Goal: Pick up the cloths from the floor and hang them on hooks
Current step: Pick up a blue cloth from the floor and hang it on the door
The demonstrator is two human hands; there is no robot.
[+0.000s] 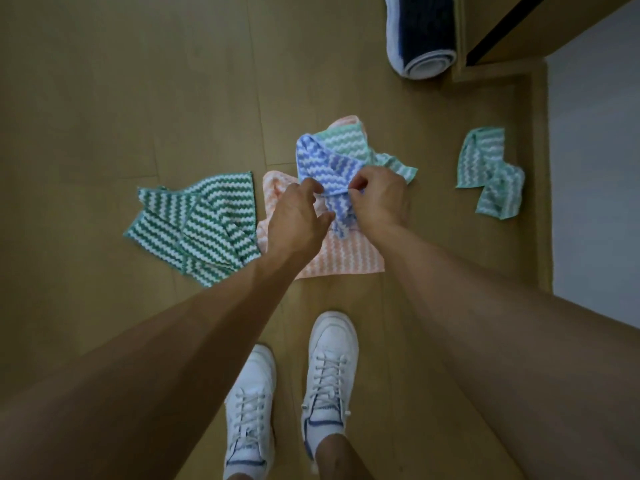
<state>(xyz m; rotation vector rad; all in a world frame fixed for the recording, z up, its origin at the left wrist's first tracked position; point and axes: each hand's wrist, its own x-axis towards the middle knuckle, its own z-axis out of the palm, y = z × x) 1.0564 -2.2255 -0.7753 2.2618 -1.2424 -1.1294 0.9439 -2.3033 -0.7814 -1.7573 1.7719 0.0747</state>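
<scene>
Several zigzag-striped cloths lie on the wooden floor. A blue cloth (322, 164) is in the middle, and both hands pinch its near edge: my left hand (298, 216) on the left, my right hand (379, 197) on the right. Under it lies an orange cloth (343, 258), and a light green cloth (349, 143) sits behind it. A dark green cloth (201, 226) lies crumpled to the left. A teal cloth (490, 171) lies apart to the right. No hooks are in view.
A rolled blue and white mat (420, 32) lies at the top right beside a wooden cabinet base (498, 69). A white wall (595, 174) and wooden skirting run along the right. My white sneakers (329, 368) stand just below the cloths.
</scene>
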